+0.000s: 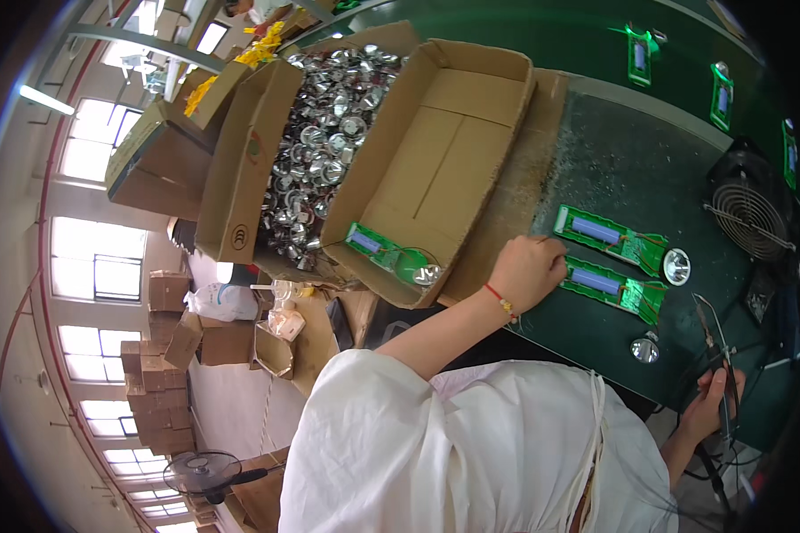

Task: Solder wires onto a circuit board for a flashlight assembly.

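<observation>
My left hand (529, 271) is curled, fingertips pressing the end of the near green board (612, 286). My right hand (716, 400) is closed around a soldering iron (716, 355), right of that board. If the iron's tip wanders, I think it may burn the thin wires or push the small reflector (645, 349). The surface (631, 160) is dark green and dusty; behind the board stand cardboard boxes (436, 169) and bright factory windows.

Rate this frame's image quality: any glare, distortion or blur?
Head view: strong fisheye bending with dark corners; the windows are blown out white; the silver reflectors in the cardboard box glint hard; the left hand and green circuit boards are sharp; the right hand sits near the dim rim.
</observation>
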{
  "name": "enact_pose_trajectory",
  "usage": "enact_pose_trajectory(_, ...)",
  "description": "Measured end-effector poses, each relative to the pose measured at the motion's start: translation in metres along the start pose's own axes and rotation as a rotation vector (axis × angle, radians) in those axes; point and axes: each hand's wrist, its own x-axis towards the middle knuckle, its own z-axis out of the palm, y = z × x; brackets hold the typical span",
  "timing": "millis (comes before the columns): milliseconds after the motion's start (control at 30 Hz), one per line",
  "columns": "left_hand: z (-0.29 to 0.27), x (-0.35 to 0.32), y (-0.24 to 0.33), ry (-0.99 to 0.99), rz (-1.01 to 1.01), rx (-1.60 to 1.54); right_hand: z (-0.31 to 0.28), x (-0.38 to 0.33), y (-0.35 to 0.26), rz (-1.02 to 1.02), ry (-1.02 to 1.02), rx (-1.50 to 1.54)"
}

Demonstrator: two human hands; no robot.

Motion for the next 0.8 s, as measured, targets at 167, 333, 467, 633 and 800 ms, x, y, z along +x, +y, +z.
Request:
enact_pose_trajectory(167, -0.011, -0.009, -0.008, -0.043, -0.185, -0.255, 0.019, -0.005, -0.013, -0.049, -0.027, -0.008)
enact_pose_trajectory(333, -0.011, -0.005, -0.023, -0.128, -0.224, -0.473, 0.021, -0.008, -0.019, -0.039, -0.025, 0.006)
enact_pose_trajectory(467, -0.007, -0.001, -0.020, -0.171, -0.230, -0.438, 0.021, -0.010, -0.023, -0.013, -0.020, -0.019)
enact_pose_trajectory(633, -0.003, 0.003, -0.007, -0.189, -0.308, -0.354, 0.019, -0.009, -0.021, -0.003, -0.028, -0.015)
enact_pose_trajectory(800, -0.007, 0.007, -0.007, -0.324, -0.335, -0.190, 0.022, -0.009, -0.019, 0.020, -0.040, -0.013)
